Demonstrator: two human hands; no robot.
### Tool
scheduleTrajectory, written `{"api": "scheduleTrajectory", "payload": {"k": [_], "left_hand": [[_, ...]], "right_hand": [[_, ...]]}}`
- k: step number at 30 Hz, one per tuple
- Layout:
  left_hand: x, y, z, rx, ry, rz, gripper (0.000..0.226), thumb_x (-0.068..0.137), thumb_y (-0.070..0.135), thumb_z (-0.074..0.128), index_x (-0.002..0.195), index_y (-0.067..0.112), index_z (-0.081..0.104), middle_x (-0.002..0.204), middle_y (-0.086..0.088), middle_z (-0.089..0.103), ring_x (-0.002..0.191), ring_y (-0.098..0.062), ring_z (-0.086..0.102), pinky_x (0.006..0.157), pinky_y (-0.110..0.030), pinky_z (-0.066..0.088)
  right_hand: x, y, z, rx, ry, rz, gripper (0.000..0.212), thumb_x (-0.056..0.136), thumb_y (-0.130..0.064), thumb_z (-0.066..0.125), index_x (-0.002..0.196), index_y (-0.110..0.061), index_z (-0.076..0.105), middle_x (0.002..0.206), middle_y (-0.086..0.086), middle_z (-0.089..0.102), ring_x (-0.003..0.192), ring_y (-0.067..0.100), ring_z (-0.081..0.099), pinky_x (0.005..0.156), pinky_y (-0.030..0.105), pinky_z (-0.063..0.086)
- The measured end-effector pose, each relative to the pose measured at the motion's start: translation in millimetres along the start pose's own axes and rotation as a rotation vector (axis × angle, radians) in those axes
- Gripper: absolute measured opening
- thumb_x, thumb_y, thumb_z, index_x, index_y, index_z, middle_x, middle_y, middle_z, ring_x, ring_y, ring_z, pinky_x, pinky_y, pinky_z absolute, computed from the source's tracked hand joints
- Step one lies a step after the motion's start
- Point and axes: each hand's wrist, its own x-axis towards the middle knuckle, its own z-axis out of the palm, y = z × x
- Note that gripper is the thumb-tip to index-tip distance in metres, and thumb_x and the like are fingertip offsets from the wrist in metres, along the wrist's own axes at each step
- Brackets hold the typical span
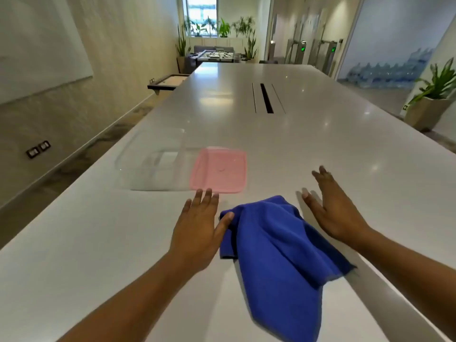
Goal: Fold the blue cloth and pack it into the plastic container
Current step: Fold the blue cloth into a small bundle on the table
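A blue cloth (pixel 278 253) lies crumpled on the white table (pixel 320 149), near the front edge, with one corner hanging toward me. My left hand (pixel 199 225) hovers flat just left of it, fingers spread, the thumb touching the cloth's left edge. My right hand (pixel 333 208) is open to the right of the cloth, palm turned inward, holding nothing. Beyond the hands stands a clear plastic container (pixel 150 166), empty as far as I can tell. Its pink lid (pixel 219 170) lies flat beside it on the right.
A dark cable slot (pixel 266 98) runs along the table's middle, farther back. The left table edge drops to the floor beside a wall. A potted plant (pixel 434 95) stands off the table at the right.
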Motion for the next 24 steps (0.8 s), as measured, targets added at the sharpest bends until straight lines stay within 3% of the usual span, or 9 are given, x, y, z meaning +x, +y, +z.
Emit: {"api": "scheduleTrajectory", "payload": {"k": [5, 10, 12, 14, 17, 19, 21, 23, 24], "left_hand": [[-13, -7, 15, 0.021, -0.097, -0.004, 0.07, 0.093, 0.061, 0.017, 0.15, 0.021, 0.021, 0.159, 0.0, 0.02, 0.147, -0.017, 0.012, 0.119, -0.038, 0.01], [-15, 3, 3, -0.09, -0.031, -0.064, 0.057, 0.096, 0.052, 0.031, 0.144, 0.021, 0.037, 0.154, 0.0, 0.034, 0.144, -0.016, 0.023, 0.117, -0.035, 0.016], [-30, 17, -11, -0.186, 0.111, -0.057, 0.047, 0.095, 0.048, 0.04, 0.132, 0.022, 0.052, 0.138, 0.004, 0.054, 0.13, -0.015, 0.045, 0.107, -0.029, 0.033], [-54, 39, -26, -0.285, 0.2, 0.006, 0.035, 0.09, 0.051, 0.048, 0.113, 0.029, 0.062, 0.11, 0.014, 0.065, 0.1, -0.005, 0.059, 0.086, -0.018, 0.043], [-92, 70, -36, -0.413, -0.008, 0.147, 0.042, 0.078, 0.066, 0.049, 0.103, 0.035, 0.064, 0.092, 0.024, 0.061, 0.087, 0.002, 0.059, 0.078, -0.013, 0.047], [-103, 86, -25, -0.25, -0.212, 0.325, 0.05, 0.072, 0.073, 0.05, 0.106, 0.039, 0.062, 0.096, 0.027, 0.059, 0.089, 0.003, 0.058, 0.081, -0.017, 0.05], [-101, 95, -11, 0.019, -0.337, 0.524, 0.045, 0.074, 0.056, 0.066, 0.116, 0.039, 0.057, 0.108, 0.021, 0.059, 0.097, -0.002, 0.056, 0.085, -0.025, 0.052], [-100, 98, 0, 0.076, -0.392, 0.553, 0.046, 0.076, 0.047, 0.072, 0.119, 0.037, 0.059, 0.111, 0.013, 0.06, 0.099, -0.011, 0.058, 0.085, -0.031, 0.048], [-103, 97, 6, 0.048, -0.346, 0.562, 0.039, 0.073, 0.056, 0.069, 0.108, 0.039, 0.065, 0.098, 0.015, 0.061, 0.086, -0.008, 0.06, 0.075, -0.027, 0.05]], "right_hand": [[-25, 9, 13, 0.008, -0.216, 0.104, 0.075, 0.095, -0.058, 0.037, 0.156, -0.017, 0.021, 0.161, 0.005, 0.032, 0.142, 0.026, 0.039, 0.114, 0.039, 0.031], [-40, 8, -1, 0.151, -0.14, 0.144, 0.058, 0.096, -0.047, 0.048, 0.146, -0.018, 0.041, 0.147, 0.004, 0.052, 0.129, 0.024, 0.052, 0.104, 0.032, 0.038], [-51, 12, -8, 0.133, -0.099, 0.149, 0.05, 0.094, -0.044, 0.054, 0.137, -0.019, 0.053, 0.134, 0.004, 0.062, 0.113, 0.019, 0.06, 0.094, 0.028, 0.043], [-64, 18, -16, 0.122, -0.091, 0.153, 0.045, 0.092, -0.042, 0.059, 0.13, -0.02, 0.059, 0.12, 0.001, 0.067, 0.096, 0.011, 0.062, 0.081, 0.021, 0.046], [-81, 28, -29, 0.09, -0.152, 0.15, 0.048, 0.084, -0.052, 0.062, 0.125, -0.026, 0.061, 0.111, -0.008, 0.066, 0.089, 0.003, 0.061, 0.069, 0.015, 0.044], [-89, 33, -40, 0.092, -0.265, 0.083, 0.064, 0.07, -0.074, 0.058, 0.124, -0.04, 0.055, 0.116, -0.022, 0.058, 0.099, 0.0, 0.058, 0.075, 0.016, 0.045], [-96, 32, -48, 0.045, -0.442, -0.017, 0.076, 0.058, -0.089, 0.051, 0.125, -0.055, 0.044, 0.126, -0.037, 0.043, 0.115, -0.007, 0.045, 0.091, 0.018, 0.041], [-101, 32, -50, -0.032, -0.533, -0.082, 0.07, 0.064, -0.081, 0.06, 0.128, -0.061, 0.037, 0.135, -0.04, 0.03, 0.125, -0.007, 0.033, 0.103, 0.022, 0.037], [-103, 34, -49, -0.046, -0.521, -0.094, 0.066, 0.069, -0.073, 0.064, 0.128, -0.062, 0.037, 0.138, -0.039, 0.028, 0.127, -0.007, 0.029, 0.107, 0.025, 0.036]]}}
